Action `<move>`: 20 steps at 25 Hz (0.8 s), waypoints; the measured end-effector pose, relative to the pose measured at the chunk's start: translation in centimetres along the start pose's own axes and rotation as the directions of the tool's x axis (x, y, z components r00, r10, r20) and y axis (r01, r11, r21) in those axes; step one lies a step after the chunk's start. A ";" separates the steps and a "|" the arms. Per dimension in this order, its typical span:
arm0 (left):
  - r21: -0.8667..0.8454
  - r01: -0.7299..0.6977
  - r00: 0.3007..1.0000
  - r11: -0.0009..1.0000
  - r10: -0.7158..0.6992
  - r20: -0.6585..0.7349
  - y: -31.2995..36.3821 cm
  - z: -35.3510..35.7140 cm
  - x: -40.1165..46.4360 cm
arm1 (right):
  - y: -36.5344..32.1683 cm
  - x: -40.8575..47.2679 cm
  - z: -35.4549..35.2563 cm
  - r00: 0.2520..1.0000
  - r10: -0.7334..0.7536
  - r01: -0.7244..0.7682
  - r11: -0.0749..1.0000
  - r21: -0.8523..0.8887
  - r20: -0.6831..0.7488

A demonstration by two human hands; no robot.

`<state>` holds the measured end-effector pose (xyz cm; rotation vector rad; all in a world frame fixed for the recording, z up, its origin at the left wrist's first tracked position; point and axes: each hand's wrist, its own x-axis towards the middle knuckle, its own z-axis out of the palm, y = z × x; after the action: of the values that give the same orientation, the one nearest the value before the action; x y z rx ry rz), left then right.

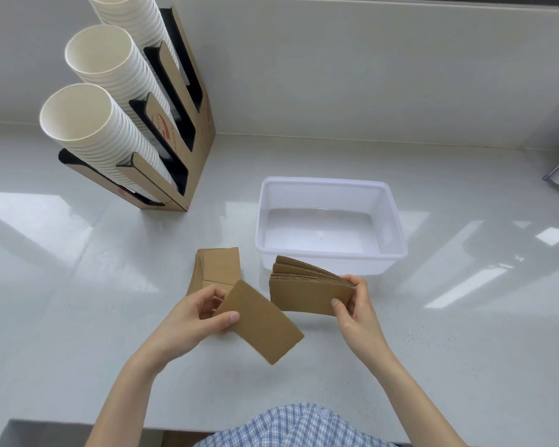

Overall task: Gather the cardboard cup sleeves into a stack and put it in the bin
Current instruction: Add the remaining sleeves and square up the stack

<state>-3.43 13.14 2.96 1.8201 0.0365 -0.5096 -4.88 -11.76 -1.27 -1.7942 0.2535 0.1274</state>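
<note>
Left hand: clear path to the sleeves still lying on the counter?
Probably not yet. The pile of sleeves lies open just beyond the left hand, nothing between them, but that hand already pinches a single sleeve, which needs handing to the right hand's stack first.

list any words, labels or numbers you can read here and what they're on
Cardboard cup holder: red and dark print on its front flaps and side, cut off by the cups and too blurred to read for certain.
Cardboard sleeves, in the left hand, the right hand and the pile on the counter: no print.
Plastic bin: no print.
</note>
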 end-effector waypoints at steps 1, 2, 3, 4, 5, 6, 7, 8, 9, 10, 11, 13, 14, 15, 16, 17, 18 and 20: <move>-0.011 -0.027 0.999 1.000 0.027 -0.035 0.1 0.6 0.4 | -0.1 -0.1 0.0 1.000 0.005 -0.005 1.000 0.005 -0.005; -0.015 -0.057 0.996 0.998 0.056 -0.075 0.3 1.2 0.8 | -0.1 -0.1 -0.1 1.000 0.011 -0.011 1.000 0.011 -0.014; -0.015 -0.085 0.990 0.996 0.082 -0.111 0.4 1.9 1.2 | -0.2 -0.1 -0.3 1.000 0.018 -0.018 1.000 0.019 -0.021; -0.012 -0.106 0.984 0.994 0.103 -0.146 0.6 2.7 1.6 | -0.2 -0.1 -0.5 0.999 0.026 -0.025 0.999 0.026 -0.024; -0.006 -0.120 0.977 0.993 0.117 -0.180 0.7 3.4 1.9 | -0.3 -0.1 -0.6 0.999 0.034 -0.033 0.999 0.035 -0.019; 0.006 -0.133 0.970 0.991 0.131 -0.207 0.8 4.2 2.2 | -0.4 -0.1 -0.8 0.999 0.043 -0.042 0.998 0.050 -0.008; 0.023 -0.147 0.964 0.989 0.148 -0.223 0.7 5.1 2.5 | -0.5 -0.1 -0.9 0.999 0.052 -0.052 0.996 0.067 0.004; 0.045 -0.160 0.959 0.986 0.166 -0.230 0.7 5.9 2.7 | -0.6 -0.1 -1.0 0.998 0.057 -0.058 0.995 0.079 0.013; 0.064 -0.169 0.955 0.983 0.180 -0.236 0.6 6.6 2.9 | -0.5 -0.1 -1.0 0.998 0.057 -0.058 0.994 0.087 0.016; 0.073 -0.175 0.951 0.982 0.187 -0.247 0.5 7.2 3.1 | -0.4 -0.1 -1.1 0.998 0.054 -0.055 0.994 0.095 0.012; 0.063 -0.175 0.948 0.983 0.186 -0.258 0.4 7.6 3.3 | -0.4 -0.1 -1.2 0.999 0.051 -0.052 0.993 0.102 0.006; 0.042 -0.177 0.947 0.983 0.181 -0.265 0.2 8.2 3.7 | -0.4 -0.2 -1.4 0.999 0.046 -0.047 0.994 0.102 0.014; 0.048 -0.177 0.946 0.983 0.183 -0.266 0.2 8.3 3.9 | -0.4 -0.2 -1.5 0.999 0.043 -0.045 0.994 0.096 0.024; 0.052 -0.177 0.945 0.983 0.185 -0.268 0.2 8.5 4.0 | -0.4 -0.3 -1.5 0.999 0.040 -0.042 0.995 0.091 0.032; 0.054 -0.175 0.944 0.983 0.184 -0.274 0.1 8.6 4.2 | -0.5 -0.3 -1.4 0.999 0.039 -0.042 0.995 0.094 0.036; 0.052 -0.175 0.942 0.983 0.183 -0.282 0.0 8.7 4.3 | -0.5 -0.4 -1.3 0.998 0.039 -0.043 0.994 0.098 0.038; 0.047 -0.178 0.940 0.983 0.184 -0.287 -0.1 8.9 4.5 | -0.6 -0.5 -1.1 0.999 0.037 -0.041 0.994 0.102 0.038; 0.035 -0.181 0.946 0.983 0.183 -0.266 -0.4 9.2 4.6 | -0.4 -0.6 -0.9 0.999 0.020 -0.023 0.995 0.095 0.035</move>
<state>-2.39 3.74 -1.09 1.8703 0.0497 -0.1308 -5.37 -12.48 -0.51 -1.6936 0.2505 0.1586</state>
